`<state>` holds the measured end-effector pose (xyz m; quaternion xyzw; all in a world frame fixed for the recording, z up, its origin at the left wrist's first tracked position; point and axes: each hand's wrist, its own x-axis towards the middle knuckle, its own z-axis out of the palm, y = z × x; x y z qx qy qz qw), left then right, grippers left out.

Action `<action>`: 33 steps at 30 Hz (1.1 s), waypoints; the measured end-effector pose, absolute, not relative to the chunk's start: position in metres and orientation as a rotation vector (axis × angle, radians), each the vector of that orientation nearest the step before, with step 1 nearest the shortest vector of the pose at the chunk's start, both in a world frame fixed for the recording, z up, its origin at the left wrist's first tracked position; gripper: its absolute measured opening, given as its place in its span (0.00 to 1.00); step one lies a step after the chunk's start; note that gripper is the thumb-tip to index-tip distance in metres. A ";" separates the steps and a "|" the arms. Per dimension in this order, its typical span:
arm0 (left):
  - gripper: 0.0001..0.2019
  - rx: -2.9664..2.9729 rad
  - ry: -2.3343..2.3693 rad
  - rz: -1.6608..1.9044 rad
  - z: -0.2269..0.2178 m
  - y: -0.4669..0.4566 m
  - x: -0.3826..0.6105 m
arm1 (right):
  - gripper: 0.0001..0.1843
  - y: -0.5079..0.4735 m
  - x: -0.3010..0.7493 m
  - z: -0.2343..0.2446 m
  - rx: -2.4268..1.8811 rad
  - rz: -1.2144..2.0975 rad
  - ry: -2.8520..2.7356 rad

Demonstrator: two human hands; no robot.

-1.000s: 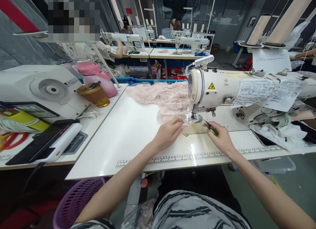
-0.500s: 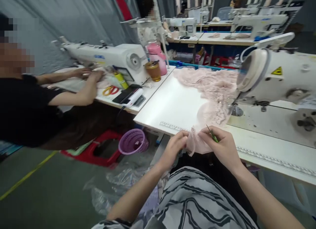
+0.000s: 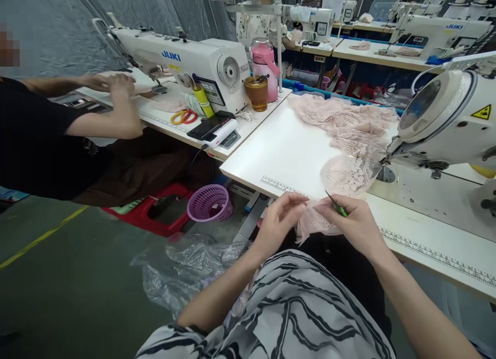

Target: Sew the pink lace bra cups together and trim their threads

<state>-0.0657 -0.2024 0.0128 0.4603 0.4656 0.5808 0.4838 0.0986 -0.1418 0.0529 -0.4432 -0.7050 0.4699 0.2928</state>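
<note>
At the table's front edge, my left hand (image 3: 279, 219) pinches a piece of pale pink lace fabric (image 3: 314, 223) between thumb and fingers. My right hand (image 3: 357, 223) grips the same fabric close by. Tucked in the right hand is a pair of green thread snips (image 3: 337, 204), its dark pointed tip sticking up to the left. From my hands the lace (image 3: 346, 175) runs back over the tabletop to the needle area of the white sewing machine (image 3: 445, 113). Behind it lies a bunched heap of pink lace (image 3: 343, 120). My fingertips are partly hidden by the fabric.
Left, a co-worker's hands (image 3: 120, 85) rest on fabric by another sewing machine (image 3: 186, 59). Nearby stand an amber cup (image 3: 256, 93), a pink bottle (image 3: 265, 67), orange-red scissors (image 3: 184, 117) and a phone (image 3: 211, 125). A purple basket (image 3: 209, 203) and plastic bags (image 3: 174, 274) are on the floor.
The view has shifted slightly. My left fingers have closed in over the fabric edge, and the held piece hangs differently. The co-worker's hands have moved left, away from their machine's needle.
</note>
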 end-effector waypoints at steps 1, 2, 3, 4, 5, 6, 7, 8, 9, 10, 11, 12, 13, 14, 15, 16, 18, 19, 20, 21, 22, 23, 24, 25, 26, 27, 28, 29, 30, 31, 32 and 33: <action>0.12 1.212 1.190 1.451 0.012 -0.205 -0.062 | 0.11 -0.142 0.098 0.052 -1.193 1.241 -1.865; 0.13 1.290 1.248 1.489 0.011 -0.207 -0.058 | 0.12 -0.143 0.098 0.052 -1.200 1.230 -1.852; 0.12 1.344 1.290 1.522 0.009 -0.208 -0.055 | 0.11 -0.144 0.098 0.052 -1.197 1.221 -1.843; 0.09 1.374 1.314 1.559 0.007 -0.209 -0.052 | 0.10 -0.145 0.099 0.052 -1.182 1.209 -1.839; 0.06 1.393 1.320 1.601 0.005 -0.209 -0.051 | 0.09 -0.146 0.100 0.052 -1.155 1.194 -1.845; 0.06 1.417 1.314 1.655 0.002 -0.209 -0.050 | 0.06 -0.148 0.102 0.052 -1.119 1.171 -1.857; 0.08 1.469 1.294 1.717 -0.001 -0.208 -0.050 | 0.04 -0.149 0.105 0.051 -1.082 1.144 -1.877; 0.09 1.556 1.261 1.785 -0.003 -0.207 -0.051 | 0.03 -0.151 0.108 0.051 -1.050 1.114 -1.897; 0.11 1.671 1.217 1.857 -0.005 -0.205 -0.052 | 0.04 -0.153 0.112 0.050 -1.027 1.083 -1.913; 0.13 1.800 1.164 1.924 -0.006 -0.204 -0.053 | 0.04 -0.155 0.115 0.049 -1.017 1.051 -1.922; 0.14 1.928 1.108 1.975 -0.007 -0.203 -0.053 | 0.05 -0.157 0.118 0.048 -1.015 1.026 -1.925; 0.15 2.041 1.061 2.008 -0.008 -0.202 -0.053 | 0.05 -0.159 0.121 0.046 -1.019 1.006 -1.922; 0.15 2.130 1.034 2.024 -0.009 -0.202 -0.053 | 0.04 -0.160 0.123 0.045 -1.027 0.992 -1.915; 0.15 2.191 1.029 2.025 -0.010 -0.201 -0.052 | 0.04 -0.161 0.125 0.043 -1.035 0.985 -1.906; 0.14 2.232 1.032 2.018 -0.010 -0.201 -0.051 | 0.03 -0.162 0.126 0.041 -1.039 0.982 -1.896; 0.14 2.254 1.040 2.007 -0.010 -0.201 -0.050 | 0.03 -0.163 0.126 0.040 -1.043 0.984 -1.884; 0.13 2.268 1.059 1.983 -0.011 -0.200 -0.049 | 0.03 -0.163 0.127 0.038 -1.056 0.991 -1.856; 0.13 2.272 1.070 1.970 -0.011 -0.200 -0.049 | 0.03 -0.164 0.127 0.037 -1.061 0.995 -1.844; 0.13 2.280 1.077 1.958 -0.011 -0.200 -0.049 | 0.02 -0.164 0.127 0.036 -1.064 0.998 -1.835; 0.13 2.292 1.080 1.947 -0.011 -0.199 -0.049 | 0.02 -0.165 0.128 0.036 -1.065 1.001 -1.829; 0.13 2.305 1.081 1.937 -0.011 -0.199 -0.049 | 0.02 -0.165 0.128 0.035 -1.066 1.003 -1.825; 0.12 2.318 1.078 1.929 -0.011 -0.199 -0.049 | 0.02 -0.166 0.129 0.035 -1.063 1.002 -1.823; 0.12 2.329 1.074 1.923 -0.011 -0.199 -0.049 | 0.02 -0.166 0.130 0.035 -1.061 0.999 -1.821; 0.12 2.338 1.068 1.913 -0.011 -0.199 -0.049 | 0.03 -0.167 0.130 0.035 -1.059 0.995 -1.818; 0.12 2.343 1.064 1.901 -0.011 -0.199 -0.049 | 0.03 -0.167 0.131 0.035 -1.055 0.991 -1.815; 0.12 2.344 1.062 1.891 -0.012 -0.198 -0.049 | 0.03 -0.167 0.131 0.035 -1.049 0.988 -1.812; 0.13 2.343 1.059 1.885 -0.012 -0.198 -0.048 | 0.03 -0.167 0.131 0.035 -1.042 0.985 -1.810; 0.14 2.340 1.057 1.884 -0.012 -0.198 -0.047 | 0.03 -0.167 0.132 0.035 -1.035 0.988 -1.809; 0.15 2.334 1.058 1.888 -0.012 -0.198 -0.046 | 0.03 -0.167 0.132 0.034 -1.033 0.995 -1.806; 0.16 2.325 1.058 1.893 -0.013 -0.198 -0.045 | 0.03 -0.167 0.132 0.034 -1.033 1.003 -1.805; 0.17 2.314 1.054 1.895 -0.013 -0.198 -0.045 | 0.03 -0.167 0.133 0.034 -1.037 1.010 -1.802; 0.17 2.301 1.045 1.892 -0.013 -0.197 -0.044 | 0.03 -0.167 0.133 0.033 -1.042 1.017 -1.800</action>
